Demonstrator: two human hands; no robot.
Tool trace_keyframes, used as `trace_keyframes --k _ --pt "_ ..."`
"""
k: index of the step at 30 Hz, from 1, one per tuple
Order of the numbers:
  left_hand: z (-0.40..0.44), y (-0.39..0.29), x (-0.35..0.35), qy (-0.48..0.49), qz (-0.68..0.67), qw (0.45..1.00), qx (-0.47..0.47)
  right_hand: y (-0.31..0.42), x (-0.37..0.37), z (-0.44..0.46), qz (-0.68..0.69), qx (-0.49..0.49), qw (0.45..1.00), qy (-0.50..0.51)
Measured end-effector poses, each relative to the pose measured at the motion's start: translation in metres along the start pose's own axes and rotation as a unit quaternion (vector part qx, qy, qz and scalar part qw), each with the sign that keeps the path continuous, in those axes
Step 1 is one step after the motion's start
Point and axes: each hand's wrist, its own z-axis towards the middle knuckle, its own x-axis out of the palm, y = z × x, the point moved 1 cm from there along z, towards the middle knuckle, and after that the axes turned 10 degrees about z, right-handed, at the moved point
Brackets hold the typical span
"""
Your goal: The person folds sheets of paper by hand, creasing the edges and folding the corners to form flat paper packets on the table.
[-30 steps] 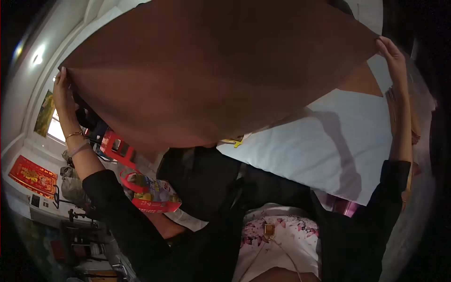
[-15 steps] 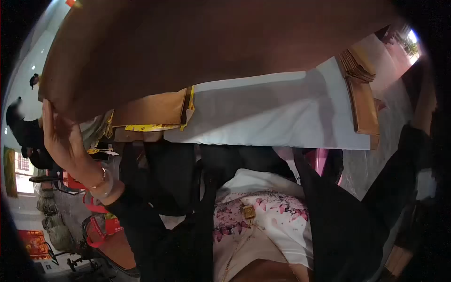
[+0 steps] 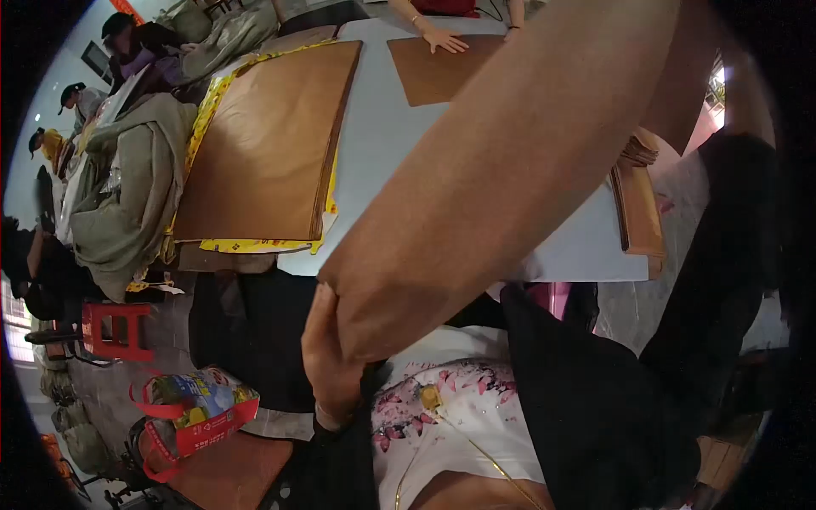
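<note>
A large brown sheet [image 3: 501, 161] hangs bent across the view, from the lower middle up to the upper right. My left hand [image 3: 331, 353] pinches its lower left corner, just in front of my body. The sheet's far end runs out toward the upper right, where my right hand is not visible; only my raised dark sleeve shows. Beneath the sheet is a table with a pale blue-white cover [image 3: 374, 110]. A flat stack of brown sheets [image 3: 263, 144] lies on yellow-printed wrapping at the table's left.
Across the table, a co-worker's hand [image 3: 444, 39] rests on another brown sheet [image 3: 416, 72]. Folded brown pieces [image 3: 637, 208] lie at the right edge. Grey-green sacking [image 3: 127, 195], a red stool [image 3: 117, 331] and a red bag [image 3: 200, 412] are at left, with people farther back.
My left hand has moved right and down toward my body, still holding the sheet's corner. The sheet has swung to the right, uncovering the brown stack and the co-worker's hands.
</note>
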Motion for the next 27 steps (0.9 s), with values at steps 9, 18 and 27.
trace_keyframes --k 9,18,27 --pt "0.007 0.032 -0.076 -0.206 0.062 0.972 0.097 -0.007 0.242 0.078 0.071 -0.070 0.995 -0.021" --pt "0.034 0.088 -0.142 -0.498 0.109 0.854 0.098 -0.138 0.477 -0.080 -0.080 0.005 0.967 0.241" --pt "0.053 0.099 -0.146 -0.582 0.139 0.799 0.059 -0.142 0.536 -0.150 -0.063 0.001 0.955 0.290"
